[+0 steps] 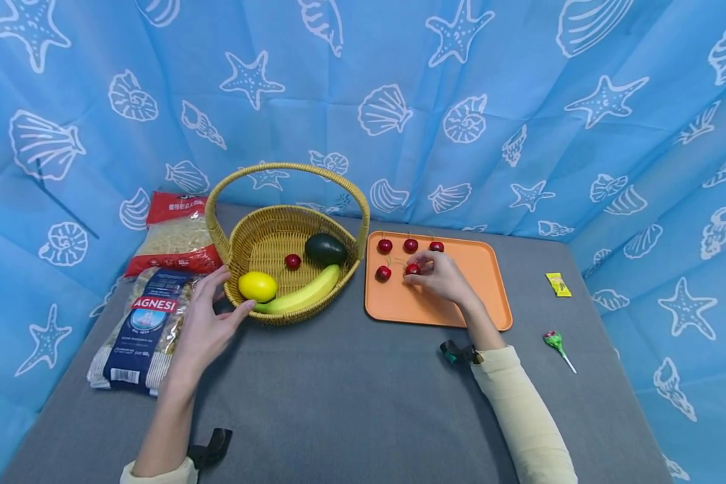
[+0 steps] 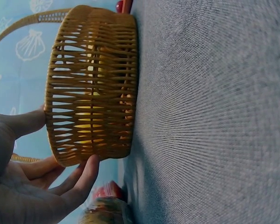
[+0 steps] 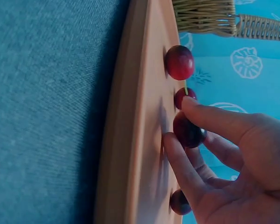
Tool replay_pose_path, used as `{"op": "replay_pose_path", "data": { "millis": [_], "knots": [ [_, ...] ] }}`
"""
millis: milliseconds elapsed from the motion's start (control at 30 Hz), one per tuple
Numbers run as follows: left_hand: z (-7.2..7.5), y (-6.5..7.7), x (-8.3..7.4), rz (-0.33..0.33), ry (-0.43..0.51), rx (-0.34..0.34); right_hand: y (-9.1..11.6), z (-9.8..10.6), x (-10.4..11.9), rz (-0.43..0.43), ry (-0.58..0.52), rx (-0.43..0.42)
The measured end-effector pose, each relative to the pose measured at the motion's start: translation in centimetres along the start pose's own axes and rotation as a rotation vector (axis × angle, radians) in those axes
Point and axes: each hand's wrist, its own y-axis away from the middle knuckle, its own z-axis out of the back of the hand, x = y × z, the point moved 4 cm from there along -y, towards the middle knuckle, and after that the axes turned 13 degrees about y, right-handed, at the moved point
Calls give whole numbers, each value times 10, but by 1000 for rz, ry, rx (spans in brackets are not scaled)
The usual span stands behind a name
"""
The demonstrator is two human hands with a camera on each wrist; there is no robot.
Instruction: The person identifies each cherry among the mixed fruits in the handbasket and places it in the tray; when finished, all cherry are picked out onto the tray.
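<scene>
My left hand (image 1: 210,323) holds the left side of a wicker basket (image 1: 287,316), its thumb at the rim and fingers against the woven wall (image 2: 91,93). Inside the basket lie a yellow lemon (image 1: 257,287), a banana (image 1: 302,296), a dark avocado (image 1: 326,249) and one red cherry (image 1: 293,261). Over the orange tray (image 1: 478,282), my right hand (image 1: 441,277) pinches a cherry (image 3: 188,130) between thumb and fingers. Other cherries stand around it on the tray, among them one at the front left (image 1: 383,273) and one at the back (image 1: 410,245).
At the left, a blue AGNESI pasta bag (image 1: 145,329) lies in front of a red-and-clear bag (image 1: 175,235). Right of the tray are a yellow wrapped candy (image 1: 558,284) and a lollipop (image 1: 559,348). A blue shell-print curtain (image 1: 339,87) hangs behind the grey table (image 1: 351,403).
</scene>
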Motion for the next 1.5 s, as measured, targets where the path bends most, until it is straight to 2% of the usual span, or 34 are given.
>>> {"op": "replay_pose_path", "data": {
  "millis": [500,900,1067,1267,1500],
  "knots": [
    [0,1,1,16,1,9,-1,-4,-12,-67,40,-11],
    [0,1,0,24,-10,6,2,-3,-10,-68,38,14],
    [1,1,0,29,-12,7,5,3,-6,-79,32,-5],
    [1,1,1,25,-4,11,11,15,9,-34,-43,-57],
    [1,1,1,26,3,13,24,28,47,50,-170,-46]
  ]
}}
